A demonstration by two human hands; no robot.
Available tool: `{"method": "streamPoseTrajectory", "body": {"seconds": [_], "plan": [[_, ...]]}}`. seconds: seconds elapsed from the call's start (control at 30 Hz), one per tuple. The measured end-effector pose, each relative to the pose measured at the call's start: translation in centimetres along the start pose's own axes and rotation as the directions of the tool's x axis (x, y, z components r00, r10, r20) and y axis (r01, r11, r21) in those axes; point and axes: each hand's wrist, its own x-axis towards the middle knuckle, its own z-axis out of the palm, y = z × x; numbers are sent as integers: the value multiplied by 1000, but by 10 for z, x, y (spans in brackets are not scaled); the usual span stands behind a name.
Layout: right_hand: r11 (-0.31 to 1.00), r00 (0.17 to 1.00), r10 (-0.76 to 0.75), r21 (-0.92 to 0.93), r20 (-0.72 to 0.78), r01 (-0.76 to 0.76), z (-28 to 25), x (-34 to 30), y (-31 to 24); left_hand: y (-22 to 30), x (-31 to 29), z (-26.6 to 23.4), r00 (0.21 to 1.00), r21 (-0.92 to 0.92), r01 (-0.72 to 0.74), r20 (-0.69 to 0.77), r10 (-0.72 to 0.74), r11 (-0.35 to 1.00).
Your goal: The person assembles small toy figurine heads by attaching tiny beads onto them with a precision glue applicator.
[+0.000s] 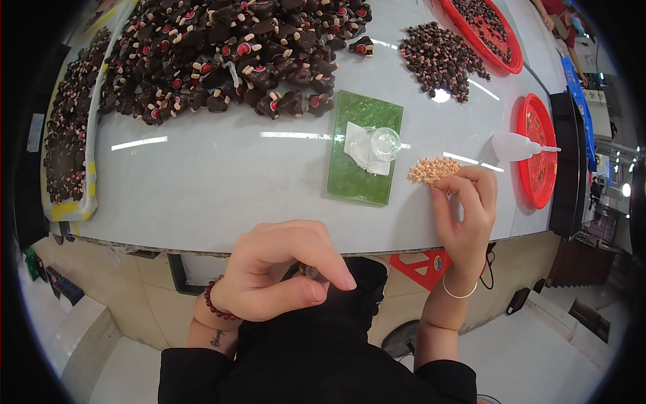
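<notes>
The right hand [469,210], thumb and finger together, meets pale pellets [433,168] at its 11 o'clock; the farther left hand [282,266] curls around a part-hidden piece [311,271].

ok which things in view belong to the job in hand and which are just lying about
Probably in use:
left hand, holding a small, mostly hidden object
right hand, at the pale pieces
green slab, bearing a clear round dish
heap of dark pieces
white bottle

Probably just lying about:
red panel
small black box
</notes>
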Motion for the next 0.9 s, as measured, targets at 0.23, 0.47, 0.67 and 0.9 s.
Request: {"method": "streamPoseTrajectory", "body": {"seconds": [0.23,0.47,0.67,0.9], "plan": [[724,987,135,689,-91,-36,-4,-6,-23,1,-2,-4,995,-89,64,85,-56,994],[424,997,51,902,60,-76,3,-8,-48,0,6,2,984,124,109,125,-124,986],[283,985,34,943,171,-174,5,-5,-67,-4,7,5,976,345,-6,206,-70,939],[406,989,52,902,135,-145,3,-9,-70,-8,9,10,980,363,-43,194,-30,931]]}}
